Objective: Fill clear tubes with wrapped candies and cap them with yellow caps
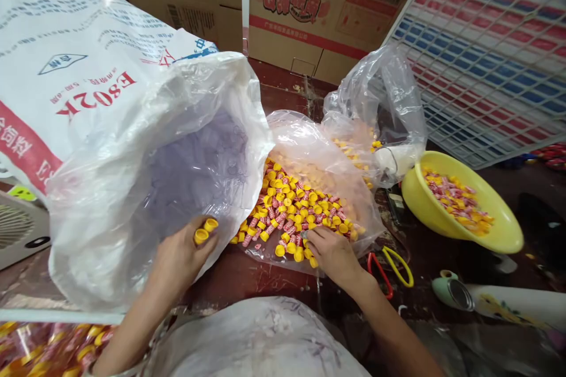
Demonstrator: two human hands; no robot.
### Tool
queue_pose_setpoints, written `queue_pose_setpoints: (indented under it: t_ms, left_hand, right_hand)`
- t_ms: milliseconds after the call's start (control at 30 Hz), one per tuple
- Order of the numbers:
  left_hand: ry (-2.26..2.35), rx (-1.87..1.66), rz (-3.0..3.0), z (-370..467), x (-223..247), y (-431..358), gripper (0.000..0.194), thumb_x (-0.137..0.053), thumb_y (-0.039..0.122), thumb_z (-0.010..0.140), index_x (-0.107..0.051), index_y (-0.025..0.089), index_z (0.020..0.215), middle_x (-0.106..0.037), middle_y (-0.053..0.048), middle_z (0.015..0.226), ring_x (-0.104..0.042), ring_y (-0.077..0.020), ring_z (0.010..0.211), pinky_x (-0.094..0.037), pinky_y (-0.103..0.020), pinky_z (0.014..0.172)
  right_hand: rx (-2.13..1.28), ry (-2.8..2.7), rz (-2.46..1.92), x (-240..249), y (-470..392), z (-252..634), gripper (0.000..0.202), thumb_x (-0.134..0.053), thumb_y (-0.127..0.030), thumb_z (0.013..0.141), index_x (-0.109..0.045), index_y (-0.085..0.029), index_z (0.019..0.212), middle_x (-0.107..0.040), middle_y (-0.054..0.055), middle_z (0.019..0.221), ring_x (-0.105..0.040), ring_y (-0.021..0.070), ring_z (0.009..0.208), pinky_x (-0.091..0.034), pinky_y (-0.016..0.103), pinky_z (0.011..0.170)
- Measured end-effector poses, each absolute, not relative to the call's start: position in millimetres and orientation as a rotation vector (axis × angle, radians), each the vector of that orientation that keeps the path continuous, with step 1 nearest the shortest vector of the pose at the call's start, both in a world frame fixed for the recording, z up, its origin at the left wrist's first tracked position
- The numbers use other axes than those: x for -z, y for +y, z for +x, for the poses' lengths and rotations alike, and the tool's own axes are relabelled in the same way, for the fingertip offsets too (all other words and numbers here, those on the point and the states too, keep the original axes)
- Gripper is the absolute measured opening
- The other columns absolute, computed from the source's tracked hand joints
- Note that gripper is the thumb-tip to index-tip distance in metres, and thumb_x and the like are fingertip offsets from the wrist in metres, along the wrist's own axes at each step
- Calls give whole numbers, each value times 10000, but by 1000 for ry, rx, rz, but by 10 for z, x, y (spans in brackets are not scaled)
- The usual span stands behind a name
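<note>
Two yellow caps (pixel 206 231) are held in the left hand (pixel 188 247), whose fingers are curled, with the thumb closed against them; the hand is placed in front of the mouth of a large white sack (pixel 101 212). The right hand (pixel 331 253) is lowered onto the near edge of a pile of capped tubes (pixel 287 203), its fingers bent and drawn together at the tips; whether a piece is pinched there cannot be told.

The pile is spread at the middle of the dark red bench (pixel 274 285), partly on and under a clear plastic bag (pixel 309 135). Short red-and-white patterned tubes are seen, fitted with bright yellow caps, lying at all angles.

The pile is bounded on the left by the sack, in which bluish-purple film (pixel 198 165) is seen. To the right, scissors (pixel 389 268) with red and yellow handles are laid near the right forearm, and a yellow bowl (pixel 508 240) of similar pieces is set farther off. A strip of bare bench is left between the pile and the person's clothing (pixel 265 336). The far side is closed off by cardboard boxes (pixel 283 29).
</note>
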State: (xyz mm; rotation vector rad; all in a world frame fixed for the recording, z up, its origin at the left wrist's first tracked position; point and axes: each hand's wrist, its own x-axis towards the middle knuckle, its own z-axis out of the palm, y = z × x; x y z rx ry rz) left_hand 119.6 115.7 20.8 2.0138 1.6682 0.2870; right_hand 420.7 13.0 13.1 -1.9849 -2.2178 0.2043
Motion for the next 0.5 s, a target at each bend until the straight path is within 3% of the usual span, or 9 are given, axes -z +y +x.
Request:
queue_pose_setpoints:
  t_ms: [100,300,433,500]
  left_hand:
    - [1284,-358,1717,1248,-258,951,426,-601,556,828,-690,200,1045,-745,-38,893,-665,-226,787,-491,-281,705]
    - [990,-350,1533,1543,-380,689,242,-686,395,817,-737,192,937,-732,-26,906,-618,-214,856,-457,-273,786]
    - [911,-418,1365,1604,-395,649,260,-716,425,811,-717,169,862,-659,-12,795,-537,-164,739,-419,-244,680]
    - [910,-473,1231,1604,-366,621,292,-739,441,793,-684,155,812,-593,7,724,-484,-135,674,-389,-228,621]
  right_hand:
    - [-387,-1948,-1771,-249,179,4196,180,-576,-120,938,-579,-196,775,-603,9,757,-592,167,702,-450,260,653]
    - [-851,-1876,-1365,-551,313,3873,171,-584,-136,936,-593,-196,777,-626,22,915,-611,163,854,-478,265,772]
    - [-726,-1913,-1343,-516,315,3675,254,-549,-215,985,-561,-202,731,-598,1,748,-604,156,726,-489,264,688]
    - [-626,-1938,-1310,-482,285,3624,222,-553,-306,1000,-593,-197,810,-638,23,779,-640,173,767,-523,284,722]
